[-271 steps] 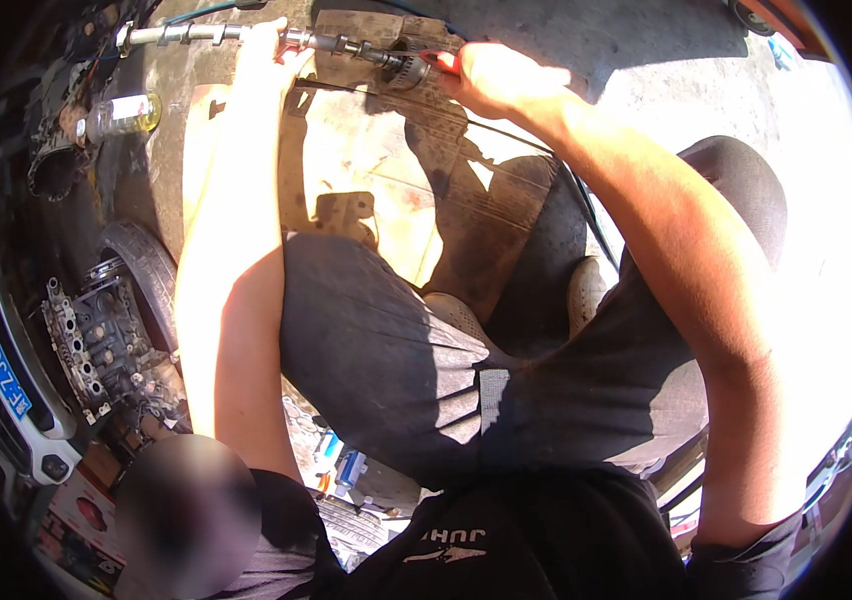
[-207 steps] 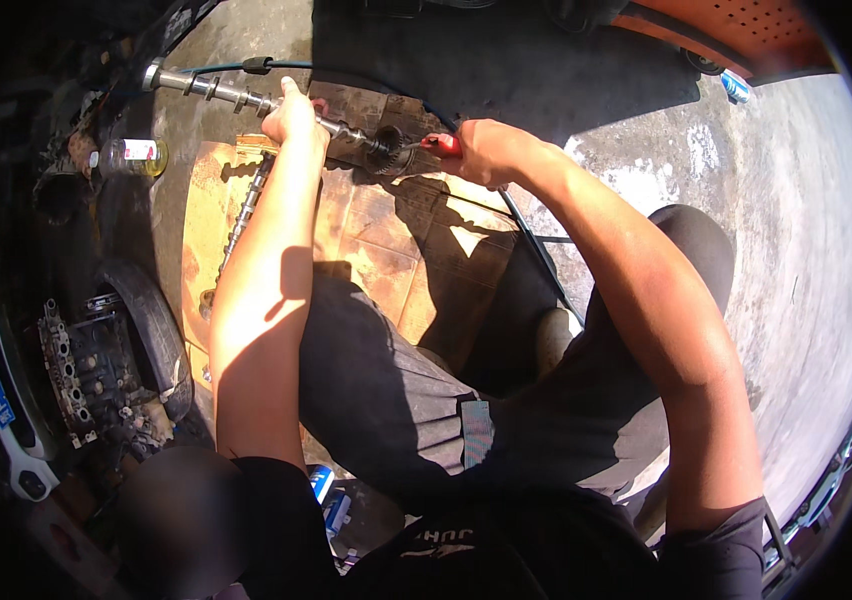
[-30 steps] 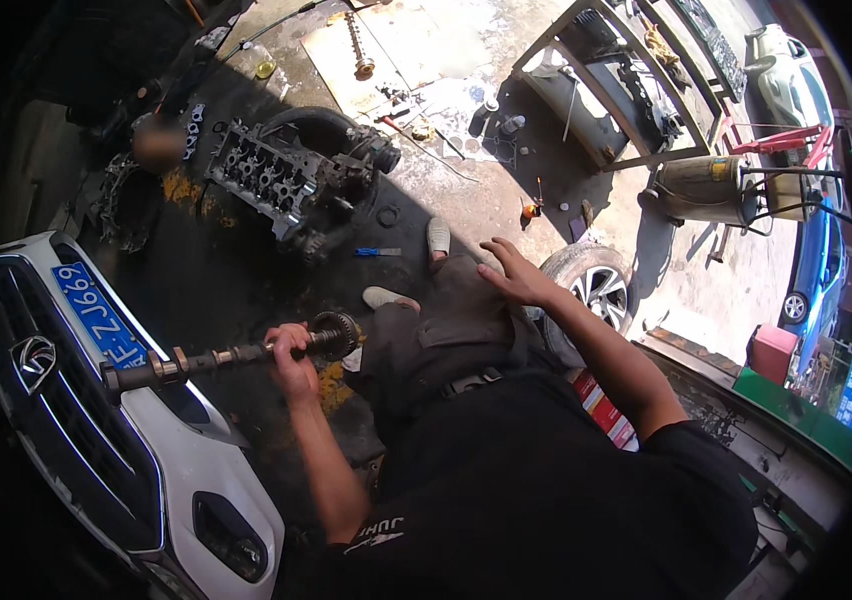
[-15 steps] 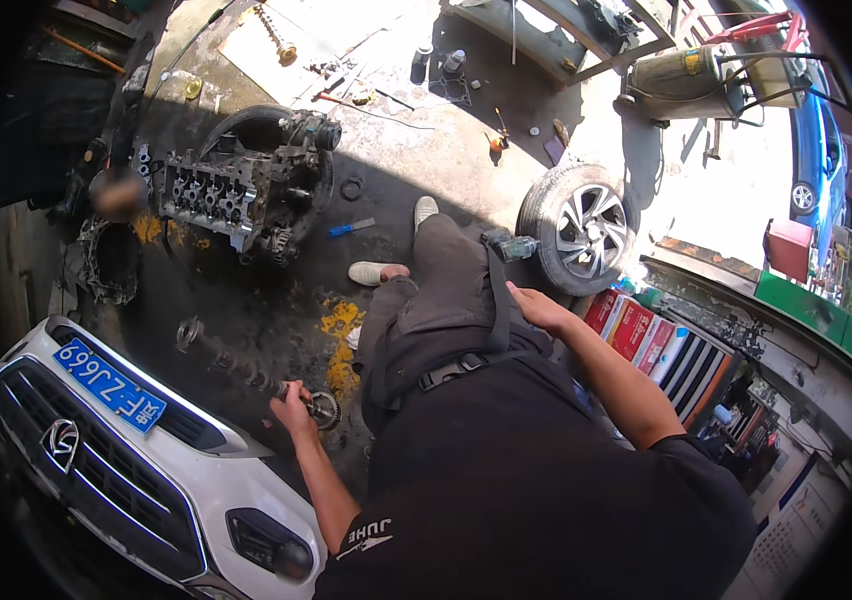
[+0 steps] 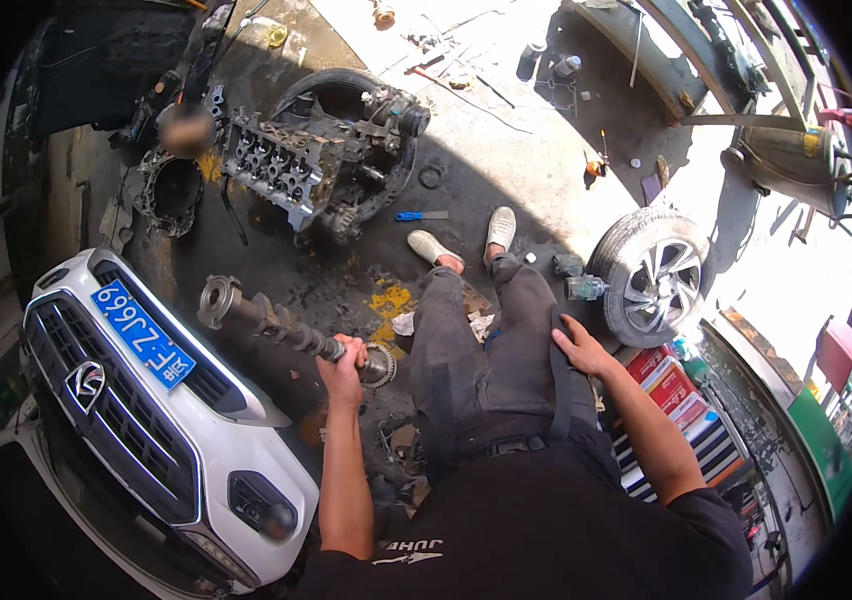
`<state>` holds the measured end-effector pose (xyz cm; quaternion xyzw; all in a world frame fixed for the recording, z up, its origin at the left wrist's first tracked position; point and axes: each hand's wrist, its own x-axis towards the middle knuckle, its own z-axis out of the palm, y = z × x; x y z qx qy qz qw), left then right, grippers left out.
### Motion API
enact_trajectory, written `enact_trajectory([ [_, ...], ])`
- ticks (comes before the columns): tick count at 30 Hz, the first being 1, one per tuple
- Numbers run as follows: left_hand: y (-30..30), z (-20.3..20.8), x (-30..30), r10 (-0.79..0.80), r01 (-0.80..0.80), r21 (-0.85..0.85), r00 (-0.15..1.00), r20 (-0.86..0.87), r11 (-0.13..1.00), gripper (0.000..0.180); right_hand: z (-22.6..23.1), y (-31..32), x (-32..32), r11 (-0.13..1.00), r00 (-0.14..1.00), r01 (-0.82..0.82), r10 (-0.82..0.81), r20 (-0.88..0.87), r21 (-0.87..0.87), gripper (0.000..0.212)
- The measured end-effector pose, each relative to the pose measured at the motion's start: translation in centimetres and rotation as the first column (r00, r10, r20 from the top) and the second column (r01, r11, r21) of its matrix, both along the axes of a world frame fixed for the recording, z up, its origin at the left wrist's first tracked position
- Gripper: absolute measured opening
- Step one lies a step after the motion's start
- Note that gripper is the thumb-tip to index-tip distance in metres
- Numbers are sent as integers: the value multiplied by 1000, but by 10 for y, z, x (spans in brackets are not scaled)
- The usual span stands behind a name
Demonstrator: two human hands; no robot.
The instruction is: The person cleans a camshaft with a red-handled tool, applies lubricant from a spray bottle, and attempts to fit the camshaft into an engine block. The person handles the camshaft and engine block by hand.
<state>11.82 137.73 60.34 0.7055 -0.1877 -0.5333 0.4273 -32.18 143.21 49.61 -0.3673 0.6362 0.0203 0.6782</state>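
At the left, smooth white bodywork framed the black, chrome-striped grille of a car (image 5: 266,440). Just beside it, tilted over the stained floor (image 5: 311,265), was a dull grey metal shaft (image 5: 281,325), knobbly with lobes, a hollow round end on the left and a toothed gear (image 5: 380,366) on the right. The left hand (image 5: 343,368) was wrapped around it near that gear. The right hand (image 5: 583,347) rested against a dark strap (image 5: 562,405) at the thigh; I couldn't tell whether its fingers gripped it.

Ahead, a bulky, rough metal engine block (image 5: 281,170) stood against a tyre (image 5: 409,165), blocking the way, with a blue-handled scraper (image 5: 409,216) lying nearby. Farther right were a clear bottle (image 5: 586,288), a spoked wheel (image 5: 616,270) and red boxes (image 5: 668,385).

A second earlier, the right hand had hung spread before the body; the left gripped the shaft then too.
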Motion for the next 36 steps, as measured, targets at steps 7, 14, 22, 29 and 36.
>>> enact_trajectory([
  [7, -101, -39, -79, -168, 198, 167, 970, -178, 966, 14, 59, -1, 16, 960, 960, -279, 278, -21, -27, 70],
  [14, -144, -93, -139, -151, 280, 183, 845, -514, 942, 32, 145, -13, 28, 950, 947, -291, 302, 105, -109, 56],
  [22, -165, -90, -180, -261, 412, 257, 845, -466, 874, 28, -23, 21, -30, 950, 959, 142, -201, -198, -280, 36],
  [29, -210, -179, -264, -320, 537, 270, 761, -564, 800, 27, -249, -13, -143, 717, 660, 577, -691, -293, -391, 25],
  [36, -279, -328, -362, -403, 668, 185, 622, -671, 721, 50, -534, -72, -234, 732, 608, 373, -657, -446, -570, 68],
])
